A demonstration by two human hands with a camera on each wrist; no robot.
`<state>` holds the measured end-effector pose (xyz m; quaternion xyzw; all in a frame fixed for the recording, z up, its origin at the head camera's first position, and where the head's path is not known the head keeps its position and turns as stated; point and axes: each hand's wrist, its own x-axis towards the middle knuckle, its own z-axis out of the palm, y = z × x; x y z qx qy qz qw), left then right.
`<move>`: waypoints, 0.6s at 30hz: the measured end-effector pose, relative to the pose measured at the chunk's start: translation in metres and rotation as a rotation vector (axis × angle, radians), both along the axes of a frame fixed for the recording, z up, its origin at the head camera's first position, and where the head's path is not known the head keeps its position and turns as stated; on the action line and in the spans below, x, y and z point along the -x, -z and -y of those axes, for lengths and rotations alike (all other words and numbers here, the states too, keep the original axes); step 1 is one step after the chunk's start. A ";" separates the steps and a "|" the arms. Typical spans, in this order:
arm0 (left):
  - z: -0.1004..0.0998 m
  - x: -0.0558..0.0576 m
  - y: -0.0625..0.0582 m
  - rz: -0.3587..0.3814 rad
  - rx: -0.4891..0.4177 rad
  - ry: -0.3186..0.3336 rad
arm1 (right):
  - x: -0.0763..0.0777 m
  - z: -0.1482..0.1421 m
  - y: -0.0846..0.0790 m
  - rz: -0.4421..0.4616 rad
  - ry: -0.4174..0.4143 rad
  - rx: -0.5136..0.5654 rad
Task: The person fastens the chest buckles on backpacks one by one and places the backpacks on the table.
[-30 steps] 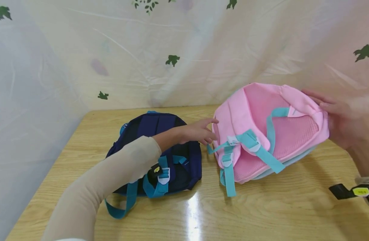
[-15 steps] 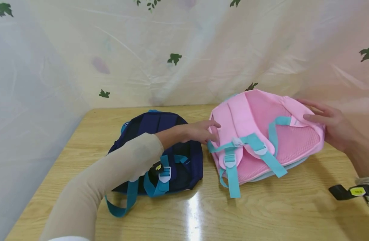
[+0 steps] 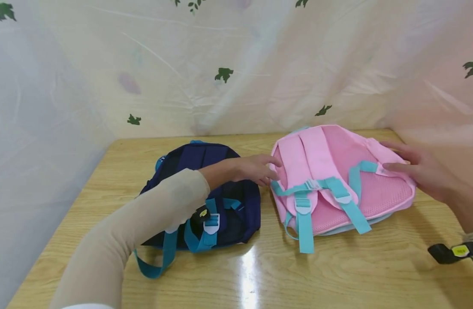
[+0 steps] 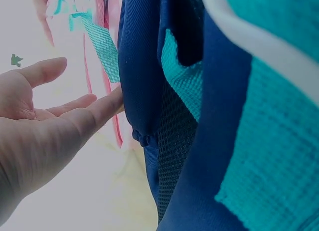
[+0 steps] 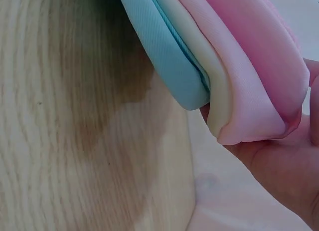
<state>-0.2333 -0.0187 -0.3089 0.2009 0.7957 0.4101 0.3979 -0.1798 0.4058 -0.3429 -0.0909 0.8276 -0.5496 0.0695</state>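
Note:
A pink backpack (image 3: 338, 163) with light-blue straps lies strap side up at right, its right end raised off the wooden table. My right hand (image 3: 425, 169) grips that raised end, thumb on the strap side and the other fingers behind the edge. The right wrist view shows the bag's pink, cream and light-blue layers (image 5: 224, 91) within this grip. My left hand (image 3: 255, 168) is at the pink bag's left edge, fingers relaxed and holding nothing. Under the left forearm lies a navy backpack (image 3: 248, 214) with teal straps; it partly hides the fingertips in the left wrist view.
The wooden table (image 3: 336, 274) ends at the back against a pale curtain (image 3: 163, 77) with green leaf prints. A teal strap loop (image 3: 155, 270) of the navy bag trails toward the front. Black bands with yellow labels circle both wrists.
The pink backpack has tilted down toward the table, its top edge and right end sinking, with my right hand lowering along with it. The left hand and navy backpack stay nearly in place.

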 end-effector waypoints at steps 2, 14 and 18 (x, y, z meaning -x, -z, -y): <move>0.000 0.000 -0.001 0.003 0.002 -0.003 | 0.000 -0.001 0.004 -0.019 -0.001 -0.115; -0.002 0.004 -0.002 -0.089 0.056 -0.006 | -0.001 -0.017 0.028 -0.019 -0.070 -0.256; -0.001 0.007 0.001 -0.123 0.082 0.025 | -0.001 -0.017 0.030 -0.026 -0.069 -0.290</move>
